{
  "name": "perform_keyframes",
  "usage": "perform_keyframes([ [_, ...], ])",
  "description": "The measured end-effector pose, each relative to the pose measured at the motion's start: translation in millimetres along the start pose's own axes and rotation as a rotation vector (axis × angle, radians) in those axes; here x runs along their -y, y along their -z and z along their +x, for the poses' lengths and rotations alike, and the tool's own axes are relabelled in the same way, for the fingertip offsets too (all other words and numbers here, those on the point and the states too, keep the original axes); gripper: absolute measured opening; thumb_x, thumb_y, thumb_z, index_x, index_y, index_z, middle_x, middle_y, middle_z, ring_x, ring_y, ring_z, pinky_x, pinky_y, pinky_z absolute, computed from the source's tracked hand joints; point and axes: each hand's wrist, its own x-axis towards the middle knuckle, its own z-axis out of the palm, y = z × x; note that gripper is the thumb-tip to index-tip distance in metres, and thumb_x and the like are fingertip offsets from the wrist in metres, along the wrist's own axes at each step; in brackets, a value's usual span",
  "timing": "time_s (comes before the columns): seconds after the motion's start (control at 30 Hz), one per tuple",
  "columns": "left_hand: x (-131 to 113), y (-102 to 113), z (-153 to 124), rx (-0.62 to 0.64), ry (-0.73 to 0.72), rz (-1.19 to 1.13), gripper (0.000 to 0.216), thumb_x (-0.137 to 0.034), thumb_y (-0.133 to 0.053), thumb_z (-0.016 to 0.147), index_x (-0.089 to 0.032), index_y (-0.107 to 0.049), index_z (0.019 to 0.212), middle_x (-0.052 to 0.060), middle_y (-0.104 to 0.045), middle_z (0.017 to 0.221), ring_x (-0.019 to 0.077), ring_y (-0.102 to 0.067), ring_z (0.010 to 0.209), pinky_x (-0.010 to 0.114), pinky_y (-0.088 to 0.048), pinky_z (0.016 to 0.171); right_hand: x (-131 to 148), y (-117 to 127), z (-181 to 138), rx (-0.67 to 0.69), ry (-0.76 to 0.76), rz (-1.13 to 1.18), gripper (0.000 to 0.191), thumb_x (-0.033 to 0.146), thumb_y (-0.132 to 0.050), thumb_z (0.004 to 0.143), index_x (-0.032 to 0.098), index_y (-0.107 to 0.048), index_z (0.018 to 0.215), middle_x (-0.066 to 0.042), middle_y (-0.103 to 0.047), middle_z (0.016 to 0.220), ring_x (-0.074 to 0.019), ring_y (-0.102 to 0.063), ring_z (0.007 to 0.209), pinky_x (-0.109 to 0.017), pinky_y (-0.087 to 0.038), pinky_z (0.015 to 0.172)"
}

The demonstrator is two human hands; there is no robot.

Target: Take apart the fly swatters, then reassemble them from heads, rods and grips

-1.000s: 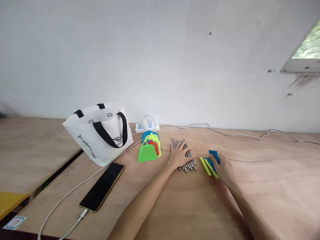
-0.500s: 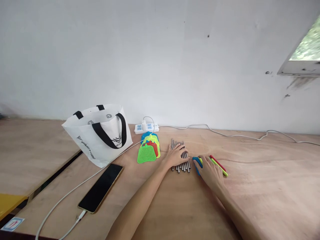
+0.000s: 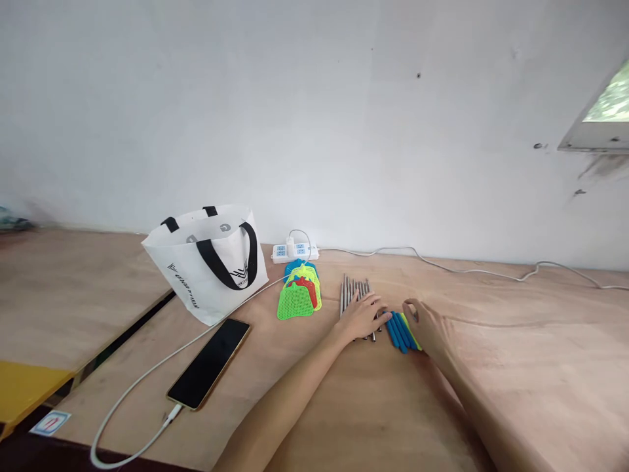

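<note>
Handles, blue and yellow-green, bunched side by side on counter, just beside metal rods. Left hand open, flat on rods, seemingly pinning against rolling; right hand open, cupping handles together.

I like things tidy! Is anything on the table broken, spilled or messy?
Nothing looks broken or spilled. The metal rods under the left hand fan out unevenly, and the white bag leans sideways.
</note>
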Motion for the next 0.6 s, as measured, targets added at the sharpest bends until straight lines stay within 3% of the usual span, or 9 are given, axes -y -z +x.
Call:
perform_keyframes([
  [0.13,0.3,0.7,-0.9,0.006,0.006,-0.001,0.038,-0.050,-0.040,0.106,-0.029,-0.061,0.129,0.003,-0.057,0.146,0.0215,-0.040,0.145,0.052,-0.021,0.124,-36.2,0.4,9.6,0.027,0.025,0.093,0.039,0.046,-0.039,0.095,0.026,-0.071,0.106,-0.004,-0.073,0.085,-0.0225,-0.066,0.074,-0.030,-0.040,0.063],
  [0.23,0.6,0.1,-0.2,-0.009,0.014,0.003,0.036,-0.048,-0.041,0.106,-0.028,-0.062,0.127,0.003,-0.059,0.144,0.0212,-0.041,0.145,0.051,-0.021,0.124,-48.4,1.7,4.8,0.088,0.078,0.116,0.043,0.054,-0.039,0.094,0.027,-0.073,0.100,-0.004,-0.069,0.081,-0.0219,-0.064,0.073,-0.030,-0.040,0.063],
  [0.4,1.7,-0.6,-0.8,-0.022,0.010,-0.015,0.041,-0.049,-0.032,0.108,-0.028,-0.063,0.126,0.002,-0.060,0.143,0.0199,-0.043,0.143,0.050,-0.022,0.124,-38.3,3.4,-5.9,0.136,0.058,0.056,0.040,0.051,-0.042,0.094,0.028,-0.073,0.105,-0.004,-0.065,0.088,-0.0226,-0.064,0.083,-0.031,-0.041,0.066],
  [0.6,1.1,1.4,-1.8,0.001,0.000,-0.003,0.047,-0.058,-0.033,0.105,-0.028,-0.062,0.127,0.002,-0.058,0.145,0.0208,-0.041,0.145,0.049,-0.022,0.124,-32.8,-0.1,-7.2,0.093,-0.023,-0.054,0.034,0.048,-0.047,0.095,0.025,-0.068,0.082,-0.004,-0.061,0.089,-0.0217,-0.064,0.087,-0.030,-0.038,0.064],
])
